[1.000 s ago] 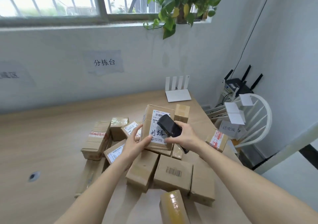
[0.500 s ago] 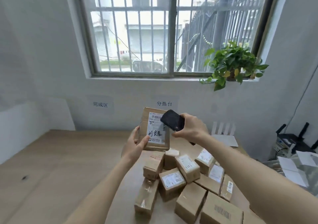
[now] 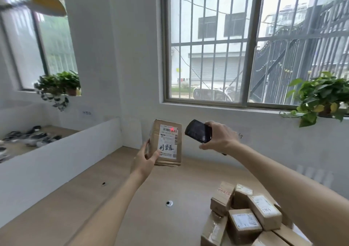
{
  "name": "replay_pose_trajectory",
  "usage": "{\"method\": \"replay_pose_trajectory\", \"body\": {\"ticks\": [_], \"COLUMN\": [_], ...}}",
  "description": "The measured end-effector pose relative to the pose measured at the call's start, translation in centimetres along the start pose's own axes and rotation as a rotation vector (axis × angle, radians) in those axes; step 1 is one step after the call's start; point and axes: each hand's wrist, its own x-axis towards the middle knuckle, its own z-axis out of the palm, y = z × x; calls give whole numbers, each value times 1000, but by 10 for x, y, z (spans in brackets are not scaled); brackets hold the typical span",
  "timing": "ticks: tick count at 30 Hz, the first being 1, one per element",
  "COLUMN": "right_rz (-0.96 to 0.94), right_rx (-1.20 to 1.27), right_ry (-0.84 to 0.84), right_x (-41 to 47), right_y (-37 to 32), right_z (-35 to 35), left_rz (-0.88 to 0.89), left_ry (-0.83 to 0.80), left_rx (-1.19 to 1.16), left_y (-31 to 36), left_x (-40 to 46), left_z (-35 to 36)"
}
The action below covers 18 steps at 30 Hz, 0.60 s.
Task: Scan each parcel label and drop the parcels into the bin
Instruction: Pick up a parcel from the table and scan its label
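So the left hand (image 3: pixel 146 158) has a small cardboard parcel (image 3: pixel 167 145) held upright in the air above the wooden table (image 3: pixel 117 198), thumb pressed on the front near the bottom of the white label (image 3: pixel 168 142), the other fingers wrapped round the left edge and back. The right hand (image 3: pixel 220 137) is gripping a black handheld scanner (image 3: pixel 198 133) just beside the parcel's top right corner, angled at it, and there's a red dot sitting right on the barcode at the top of the label, so I'd say the scan is happening right now. Handling-wise this box looks like an easy one: one hand holds it up by the lower corner without any visible strain, so my guess is it's light. It's stiff taped cardboard with crisp edges, so it shouldn't squash or flop, though the tape could be a bit slick. Pinching it low on the side like that keeps the barcode uncovered, which is the whole point. The rest of the parcels (image 3: pixel 247 213) sit in a heap at the table's near right. I can't actually spot a bin anywhere in view, so no idea which way the drop goes. Potted plant (image 3: pixel 319 96) on the windowsill, not in the way.
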Motion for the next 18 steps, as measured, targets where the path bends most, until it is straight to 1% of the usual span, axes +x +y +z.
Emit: {"method": "replay_pose_trajectory", "body": {"ticks": [6, 18], "right_rz": [-123, -299], "right_rx": [32, 103], "right_ry": [-24, -93], "right_x": [4, 30], "right_y": [-64, -157], "right_z": [17, 61], "left_rz": [-31, -113], "left_ry": [111, 316], "left_rx": [9, 85], "left_y": [-24, -61], "left_x": [-9, -8], "left_z": [-74, -179]}}
